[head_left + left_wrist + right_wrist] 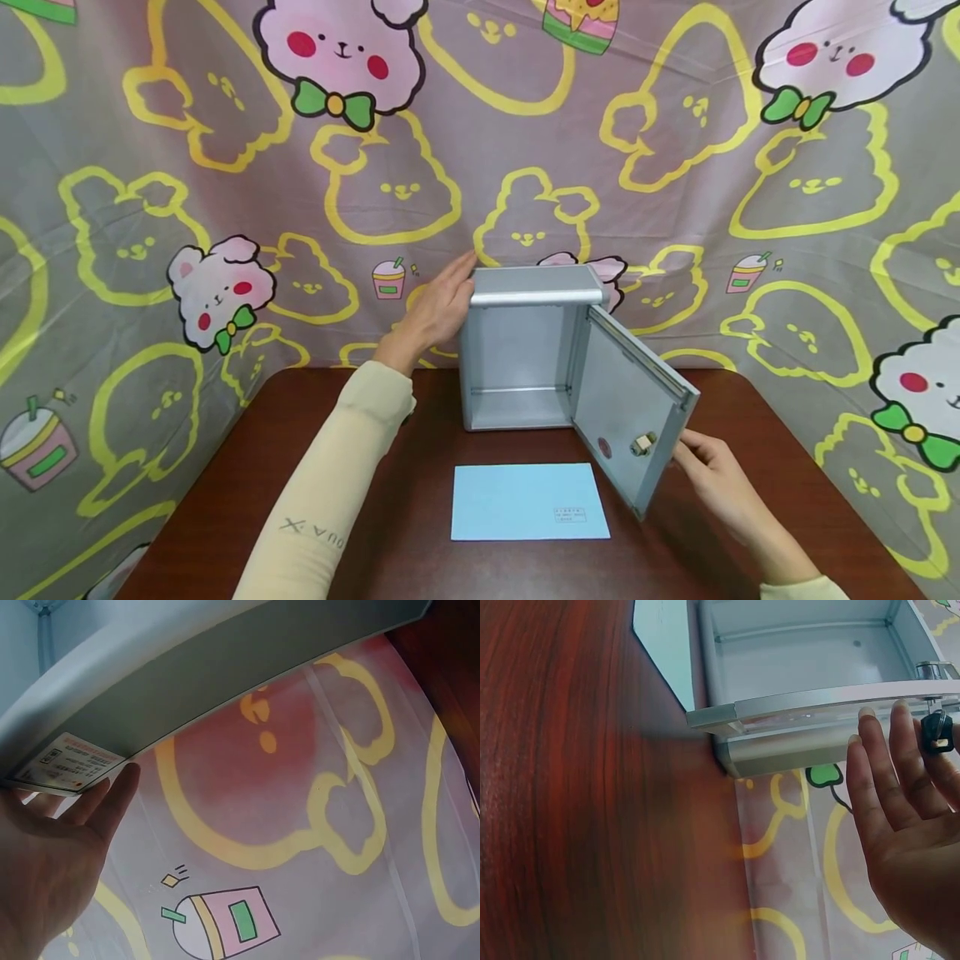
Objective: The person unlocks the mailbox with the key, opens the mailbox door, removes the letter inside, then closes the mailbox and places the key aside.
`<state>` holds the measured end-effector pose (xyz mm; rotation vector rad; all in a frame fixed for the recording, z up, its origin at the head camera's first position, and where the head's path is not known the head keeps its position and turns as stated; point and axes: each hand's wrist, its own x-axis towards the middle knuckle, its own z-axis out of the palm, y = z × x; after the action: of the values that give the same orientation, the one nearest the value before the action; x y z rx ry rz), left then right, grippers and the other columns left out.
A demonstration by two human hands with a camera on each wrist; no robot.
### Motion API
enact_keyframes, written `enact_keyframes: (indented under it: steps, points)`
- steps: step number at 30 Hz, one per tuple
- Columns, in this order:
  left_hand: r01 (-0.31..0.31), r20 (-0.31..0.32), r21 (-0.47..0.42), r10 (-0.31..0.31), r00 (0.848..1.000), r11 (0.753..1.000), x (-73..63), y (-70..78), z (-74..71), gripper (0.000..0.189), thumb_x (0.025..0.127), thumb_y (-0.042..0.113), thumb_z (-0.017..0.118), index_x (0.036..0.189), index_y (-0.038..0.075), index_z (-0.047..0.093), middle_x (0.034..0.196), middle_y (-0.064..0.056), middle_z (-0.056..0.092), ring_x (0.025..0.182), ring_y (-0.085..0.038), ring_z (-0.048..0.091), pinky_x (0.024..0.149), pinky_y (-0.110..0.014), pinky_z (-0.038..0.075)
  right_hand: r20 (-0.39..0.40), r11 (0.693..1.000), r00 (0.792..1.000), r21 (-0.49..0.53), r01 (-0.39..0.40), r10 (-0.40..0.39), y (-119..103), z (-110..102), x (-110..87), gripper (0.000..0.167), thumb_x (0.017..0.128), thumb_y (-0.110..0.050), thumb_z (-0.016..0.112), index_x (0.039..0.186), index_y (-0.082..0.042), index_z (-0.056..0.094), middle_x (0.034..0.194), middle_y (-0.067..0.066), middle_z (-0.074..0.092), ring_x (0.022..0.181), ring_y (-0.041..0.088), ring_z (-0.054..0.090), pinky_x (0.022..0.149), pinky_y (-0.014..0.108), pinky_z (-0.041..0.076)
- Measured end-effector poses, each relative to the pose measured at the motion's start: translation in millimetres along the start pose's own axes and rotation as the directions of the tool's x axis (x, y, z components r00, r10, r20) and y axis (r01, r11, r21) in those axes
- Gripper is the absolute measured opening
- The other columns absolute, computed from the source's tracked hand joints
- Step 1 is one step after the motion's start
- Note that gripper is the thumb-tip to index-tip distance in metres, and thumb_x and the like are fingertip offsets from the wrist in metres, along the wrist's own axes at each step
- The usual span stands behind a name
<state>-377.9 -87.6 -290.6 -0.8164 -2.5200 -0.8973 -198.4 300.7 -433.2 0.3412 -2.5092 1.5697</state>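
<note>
A silver metal box stands upright on the table, and its hinged door is swung out to the right. Inside, the box shows bare grey walls. On the door's inner face sits a small lock. My left hand rests with extended fingers against the box's upper left side, near a white label. At the door's free edge, my right hand pinches the black-headed key in the lock, its other fingers extended along the door's outer face. A light blue envelope lies flat before the box.
The dark brown wooden table carries the box and envelope. A cartoon-printed cloth hangs close behind the box and along both sides of the table. The opened door juts toward the front right, beside the envelope.
</note>
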Motion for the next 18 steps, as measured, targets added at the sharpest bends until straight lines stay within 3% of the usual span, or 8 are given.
enact_keyframes:
  steps: [7, 18]
  points:
    - [-0.028, 0.003, 0.011, 0.028, 1.0, 1.0, 0.2, -2.8, -0.5, 0.059, 0.104, 0.026, 0.027, 0.158, 0.004, 0.038, 0.165, -0.007, 0.034, 0.153, -0.021, 0.03, 0.125, -0.032, 0.021, -0.001, 1.0, 1.0, 0.002, 0.003, -0.003, 1.2, 2.8, 1.0, 0.038, 0.11, -0.024, 0.048, 0.127, 0.004, 0.068, 0.112, -0.002, 0.076, 0.099, 0.007, 0.07, 0.083, 0.024, 0.057]
    - [-0.073, 0.065, 0.014, 0.072, 0.995, 0.997, -2.0, -7.4, -5.5, 0.059, 0.107, 0.03, 0.022, 0.161, 0.007, 0.033, 0.169, -0.003, 0.026, 0.155, -0.021, 0.023, 0.125, -0.029, 0.016, 0.007, 1.0, 1.0, 0.01, 0.006, -0.006, 0.3, 4.2, 0.9, 0.038, 0.11, -0.023, 0.047, 0.128, 0.005, 0.067, 0.114, -0.004, 0.075, 0.1, 0.006, 0.07, 0.083, 0.024, 0.057]
